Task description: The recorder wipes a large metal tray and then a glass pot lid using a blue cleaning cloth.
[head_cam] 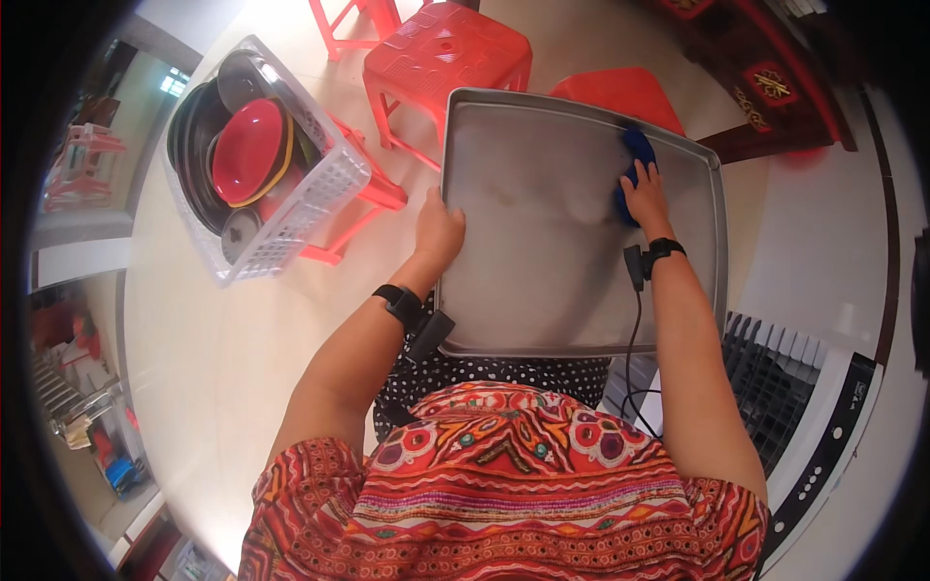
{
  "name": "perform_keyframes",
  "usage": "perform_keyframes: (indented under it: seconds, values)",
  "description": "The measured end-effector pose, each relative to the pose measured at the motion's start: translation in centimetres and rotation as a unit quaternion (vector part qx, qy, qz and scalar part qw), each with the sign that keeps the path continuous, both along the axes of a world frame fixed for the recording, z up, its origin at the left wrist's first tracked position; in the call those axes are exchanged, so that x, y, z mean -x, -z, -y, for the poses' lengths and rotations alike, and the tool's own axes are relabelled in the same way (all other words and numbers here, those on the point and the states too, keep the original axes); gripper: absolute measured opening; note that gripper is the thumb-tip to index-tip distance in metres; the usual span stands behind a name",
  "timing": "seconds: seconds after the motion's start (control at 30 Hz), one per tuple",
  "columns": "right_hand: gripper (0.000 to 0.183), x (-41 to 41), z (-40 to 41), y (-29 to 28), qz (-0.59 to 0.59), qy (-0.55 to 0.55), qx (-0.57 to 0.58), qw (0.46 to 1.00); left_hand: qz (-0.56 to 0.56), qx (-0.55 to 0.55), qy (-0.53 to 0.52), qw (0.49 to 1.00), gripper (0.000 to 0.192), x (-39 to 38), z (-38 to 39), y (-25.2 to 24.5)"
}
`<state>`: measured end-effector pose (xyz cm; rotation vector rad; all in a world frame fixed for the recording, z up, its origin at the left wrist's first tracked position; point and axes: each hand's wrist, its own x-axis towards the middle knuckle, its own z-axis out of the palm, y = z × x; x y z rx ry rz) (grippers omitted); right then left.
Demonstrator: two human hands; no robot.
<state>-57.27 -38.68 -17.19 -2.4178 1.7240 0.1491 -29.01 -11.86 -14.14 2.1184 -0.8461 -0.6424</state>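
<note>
A large rectangular metal tray (538,240) with a raised rim lies before me, its near edge over my lap. My left hand (439,226) grips the tray's left rim, thumb on top; its fingers are partly hidden. On the right part of the tray's inner surface, my right hand (647,194) rests on a dark blue cloth (639,149), pressing it against the metal with fingers spread a little. The tray has faint smudges and a darker streak near the middle. Both wrists wear black straps with small devices, and a cable hangs from the right one.
A white plastic basket (320,190) holding pans, lids and a red bowl (249,151) stands on a red plastic stool (381,190) at the left. Another red stool (450,47) is beyond the tray, and a red seat (617,91) shows behind its far edge. Dark red carved furniture (770,87) stands upper right.
</note>
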Motion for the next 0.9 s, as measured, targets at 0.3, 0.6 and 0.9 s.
perform_keyframes:
  seconds: [0.3, 0.6, 0.9]
  values:
    - [0.062, 1.9, -2.7, 0.6, -0.025, 0.033, 0.006, 0.999, 0.012, 0.01, -0.004, 1.0, 0.035, -0.2, 0.7, 0.7]
    - [0.072, -2.3, -8.1, -2.5, -0.003, -0.04, -0.1, 0.994, -0.004, 0.024, 0.014, 1.0, 0.037, -0.9, 1.1, 2.3]
    - [0.068, -7.4, -20.3, -7.9, 0.029, -0.357, -0.179, 0.916, 0.024, 0.009, 0.015, 1.0, 0.037, -1.7, 1.0, 3.4]
